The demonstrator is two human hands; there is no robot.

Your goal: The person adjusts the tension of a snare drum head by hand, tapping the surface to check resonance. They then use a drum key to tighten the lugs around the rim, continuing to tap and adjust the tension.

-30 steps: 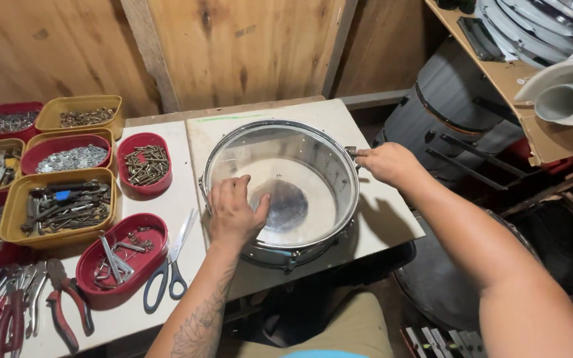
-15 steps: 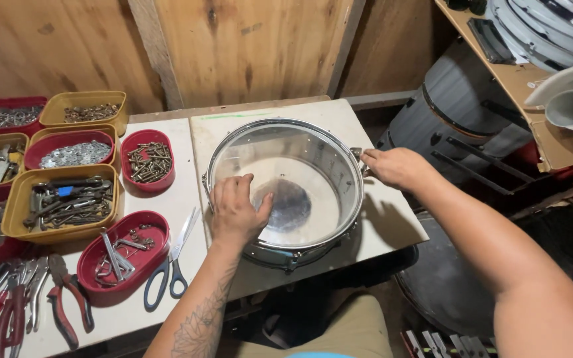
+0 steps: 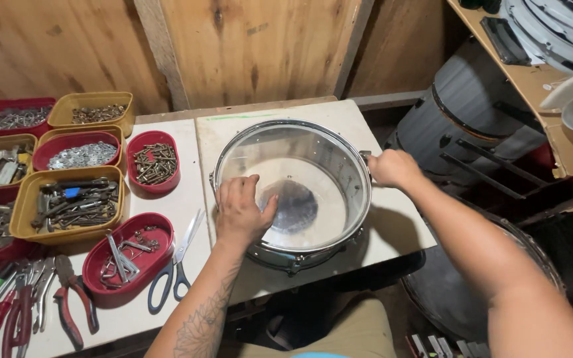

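A snare drum point(image 3: 300, 142) with a clear head and a chrome hoop lies flat on the white table point(image 3: 366, 232). My left hand point(image 3: 241, 211) rests palm down on the drum head near its left side, fingers spread. My right hand point(image 3: 392, 168) is closed on the drum's right rim beside a tension lug. A dark round patch point(image 3: 295, 205) shows through the head at its centre.
Red and yellow trays of screws, washers and metal parts point(image 3: 67, 199) fill the left of the table. Scissors point(image 3: 175, 265) and several pliers point(image 3: 34, 298) lie near the front edge. Grey drum shells point(image 3: 465, 113) stand to the right, under a wooden shelf point(image 3: 552, 99).
Both hands stay on the drum. The left hand has shifted slightly over the head; the view has drifted a little.
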